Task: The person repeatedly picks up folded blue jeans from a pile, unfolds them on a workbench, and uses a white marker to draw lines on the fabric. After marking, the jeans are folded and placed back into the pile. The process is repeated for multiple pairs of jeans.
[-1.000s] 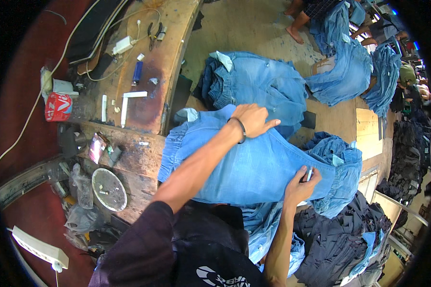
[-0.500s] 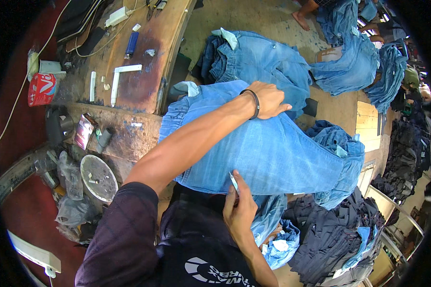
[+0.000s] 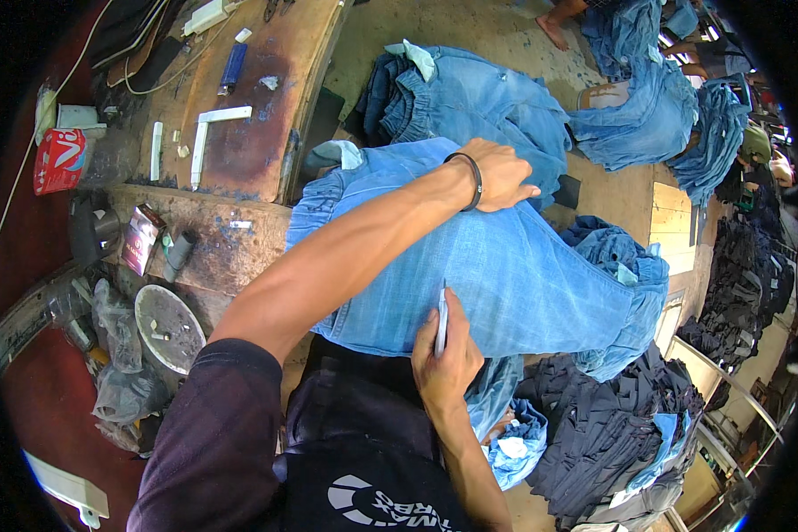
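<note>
Light-blue denim trousers [image 3: 496, 284] with elastic gathers lie spread in front of me. My left hand [image 3: 498, 176], a dark band at its wrist, is closed at their far edge, fingers curled over the cloth and thumb sticking out. Between thumb and fingers, my right hand [image 3: 448, 355] pinches a slim pale pen-like tool [image 3: 442, 324]. Its dark narrow tip points away from me and is at the denim; whether it touches cannot be made out. The curled fingers of my left hand are partly hidden.
Beyond lies a stack of blue denim trousers [image 3: 488, 97]; dark garments [image 3: 594, 434] are heaped at the near right. A wooden table [image 3: 257, 168] on the left bears a white angled piece [image 3: 200, 142] and a blue lighter [image 3: 232, 68]. An oval dish [image 3: 170, 330] sits nearer me.
My right hand has moved the pen-like tool farther up over the denim and turned it more upright. My left hand stays on the far edge. The whole view has shifted slightly.
</note>
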Available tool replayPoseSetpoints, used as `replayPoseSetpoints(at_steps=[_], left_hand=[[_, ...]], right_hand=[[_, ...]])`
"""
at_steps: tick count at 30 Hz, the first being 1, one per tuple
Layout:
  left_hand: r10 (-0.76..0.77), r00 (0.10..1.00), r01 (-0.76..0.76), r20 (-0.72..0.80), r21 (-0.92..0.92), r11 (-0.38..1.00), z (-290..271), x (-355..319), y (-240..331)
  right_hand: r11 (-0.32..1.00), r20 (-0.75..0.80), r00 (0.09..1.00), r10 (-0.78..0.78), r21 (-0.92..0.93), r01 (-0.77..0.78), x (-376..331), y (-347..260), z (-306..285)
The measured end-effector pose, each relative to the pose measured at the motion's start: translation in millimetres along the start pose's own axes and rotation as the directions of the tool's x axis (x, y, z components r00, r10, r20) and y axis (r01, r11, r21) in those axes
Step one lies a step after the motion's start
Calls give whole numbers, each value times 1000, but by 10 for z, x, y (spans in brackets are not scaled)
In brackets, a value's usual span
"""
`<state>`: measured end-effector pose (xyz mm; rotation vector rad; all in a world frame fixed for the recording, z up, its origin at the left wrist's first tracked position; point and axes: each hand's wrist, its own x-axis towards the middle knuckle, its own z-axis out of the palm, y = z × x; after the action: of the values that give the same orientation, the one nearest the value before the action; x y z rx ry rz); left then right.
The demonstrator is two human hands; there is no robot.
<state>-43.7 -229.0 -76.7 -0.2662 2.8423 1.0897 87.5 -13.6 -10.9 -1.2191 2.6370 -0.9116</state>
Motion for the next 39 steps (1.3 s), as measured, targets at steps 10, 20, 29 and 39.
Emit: replayPoseSetpoints(at_steps=[10,20,29,39], left_hand=[[59,995,-59,-86,-5,998,30,-3,-35],[-36,998,36,-42,-22,999,-70,-10,17],[28,985,-22,-173,34,999,34,11,-34],[28,980,-19,-197,47,999,78,35,-59]], right_hand=[[1000,24,1000,11,10,-11,125,29,-42],[1000,61,998,20,6,-20,142,27,-28],[994,140,986,88,56,-96,-113,-22,-171],[997,72,997,32,61,-37,-118,10,-231]])
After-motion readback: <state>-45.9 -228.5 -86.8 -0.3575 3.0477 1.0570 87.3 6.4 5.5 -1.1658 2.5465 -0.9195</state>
